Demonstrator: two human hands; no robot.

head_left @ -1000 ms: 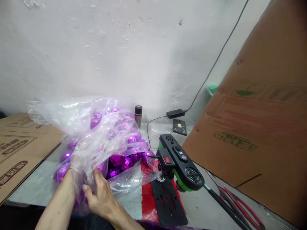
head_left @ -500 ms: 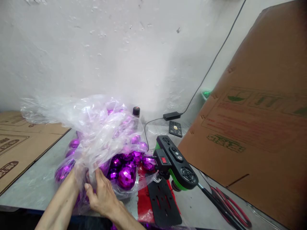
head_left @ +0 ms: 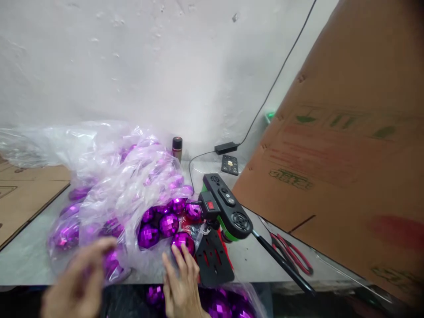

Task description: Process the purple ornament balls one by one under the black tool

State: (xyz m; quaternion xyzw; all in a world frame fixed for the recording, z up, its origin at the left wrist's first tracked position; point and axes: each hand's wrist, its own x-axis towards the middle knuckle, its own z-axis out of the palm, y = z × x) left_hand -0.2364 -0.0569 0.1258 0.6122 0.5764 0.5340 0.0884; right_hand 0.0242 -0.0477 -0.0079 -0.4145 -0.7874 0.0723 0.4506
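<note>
Shiny purple mirror-faceted balls (head_left: 168, 225) spill from the mouth of a crumpled clear plastic bag (head_left: 112, 176) on the grey table. One ball (head_left: 183, 240) sits just outside the bag's mouth, beside a black slotted plate. The fingertips of my right hand (head_left: 180, 278) rest on its near side, stretched out rather than wrapped round it. My left hand (head_left: 76, 278) is blurred at the lower left, in front of the bag, fingers apart and nothing visible in them. More purple balls (head_left: 220, 304) lie below the table edge in clear plastic.
A black-and-green device (head_left: 228, 205) with a red switch stands by the black slotted plate (head_left: 213, 260). Red-handled pliers or cutters (head_left: 293, 254) lie to the right, before a large cardboard box (head_left: 331, 154). Behind are a small bottle (head_left: 177, 148), a power adapter (head_left: 226, 148) and flat cardboard (head_left: 29, 190) at left.
Both hands have come away from the bag's gathered plastic. My right hand has moved right onto a ball at the opening; my left has drawn back. The view has shifted to the right.
</note>
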